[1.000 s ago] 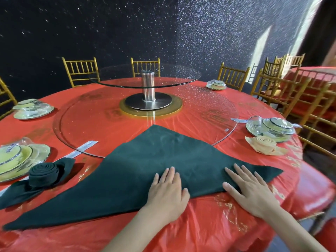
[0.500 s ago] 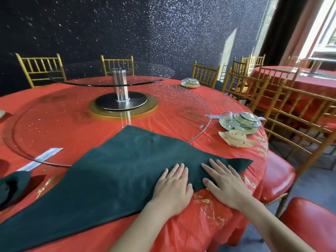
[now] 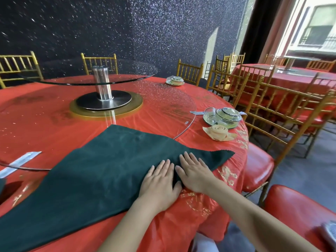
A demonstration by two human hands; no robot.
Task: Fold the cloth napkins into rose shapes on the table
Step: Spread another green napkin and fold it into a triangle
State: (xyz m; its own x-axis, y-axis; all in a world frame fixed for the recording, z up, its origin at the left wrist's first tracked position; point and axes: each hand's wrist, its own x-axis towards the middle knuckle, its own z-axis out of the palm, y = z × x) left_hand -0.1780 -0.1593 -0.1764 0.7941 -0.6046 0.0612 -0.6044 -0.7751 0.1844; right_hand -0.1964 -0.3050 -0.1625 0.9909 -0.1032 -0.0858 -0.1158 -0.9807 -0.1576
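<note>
On the red tabletop (image 3: 45, 124), seen from the head camera, a dark green napkin (image 3: 101, 175) lies folded into a wide triangle. Its long edge faces the person and its peak reaches onto the glass turntable (image 3: 163, 99). The left hand (image 3: 160, 184) and right hand (image 3: 194, 173) lie flat on it side by side, fingers straight, gripping nothing, close to its right corner. This looks like the smoothing step before rolling. The next move likely calls for curling the long edge into a tight, even roll. A finished peach rose napkin (image 3: 219, 132) sits well apart, to the right.
</note>
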